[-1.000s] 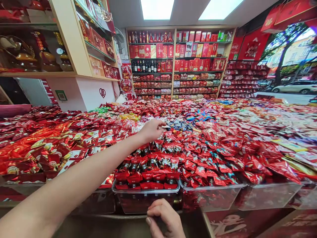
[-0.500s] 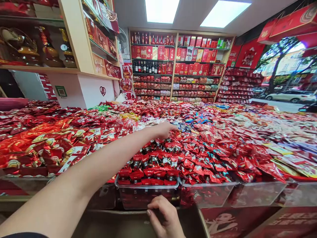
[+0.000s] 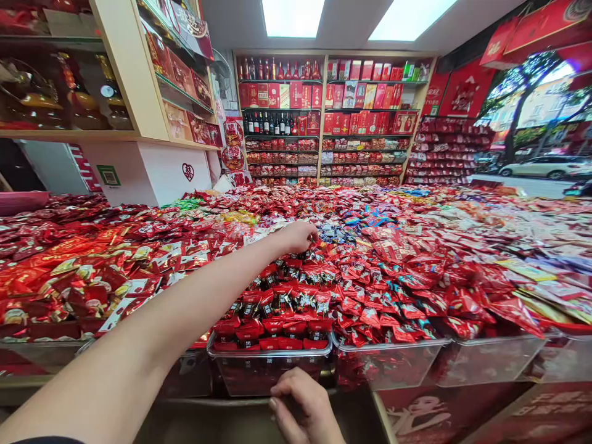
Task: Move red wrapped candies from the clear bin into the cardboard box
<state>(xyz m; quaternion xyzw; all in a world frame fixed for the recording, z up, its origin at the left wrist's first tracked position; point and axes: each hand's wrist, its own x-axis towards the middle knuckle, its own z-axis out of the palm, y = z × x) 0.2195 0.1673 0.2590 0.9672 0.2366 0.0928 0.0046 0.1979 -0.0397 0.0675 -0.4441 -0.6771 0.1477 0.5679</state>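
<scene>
My left arm reaches from the lower left over the heaped candy. At its end, my left hand (image 3: pixel 298 237) has its fingers curled in at the back of a pile of red-and-black wrapped candies (image 3: pixel 282 302). Whatever lies under those fingertips is hidden. The same candies stand in rows in a clear plastic bin (image 3: pixel 271 373) at the front edge. Just below and in front of that bin is my right hand (image 3: pixel 305 404), loosely bent, with a gap between thumb and forefinger and nothing visible in it.
Red candies with blue marks (image 3: pixel 388 302) fill the bin to the right. Gold-and-red packets (image 3: pixel 87 283) lie at the left. A white pillar (image 3: pixel 173 172) and a wooden shelf unit (image 3: pixel 124 74) rise at the left. Tall shelves (image 3: pixel 324 123) line the back.
My left hand has drawn back slightly to the left, and its outstretched fingers have curled in. My right hand has hardly moved. The view has shifted a little.
</scene>
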